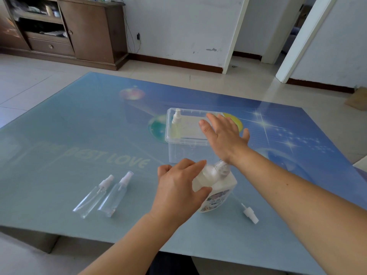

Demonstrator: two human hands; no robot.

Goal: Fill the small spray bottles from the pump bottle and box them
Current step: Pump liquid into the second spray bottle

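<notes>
The pump bottle (215, 190) is standing near the middle of the bench's near edge, and the left hand (178, 187) is wrapping its grip round the bottle's upper left shoulder, thumb below and fingers curling over the top. The right hand (224, 135) is hovering flat over the clear box (186, 135), fingers straight and holding nothing; a small filled spray bottle (175, 124) is standing upright in the box's far left corner. Two empty spray bottles (103, 195) are lying side by side toward the bench's near left, heads pointing away, and a loose spray head (249, 213) is lying on the bench just right of the pump bottle. The step in hand looks like steadying the pump bottle between fillings. To do it well, the left hand should be keeping the bottle upright and pressed down on the bench, while the right comes back for an empty bottle, so that nothing tips. The bottle's front label is carrying a picture and some characters too blurred to read. Printed faintly across the bench's blue surface (79, 124) are the words "BEST LOVE".
</notes>
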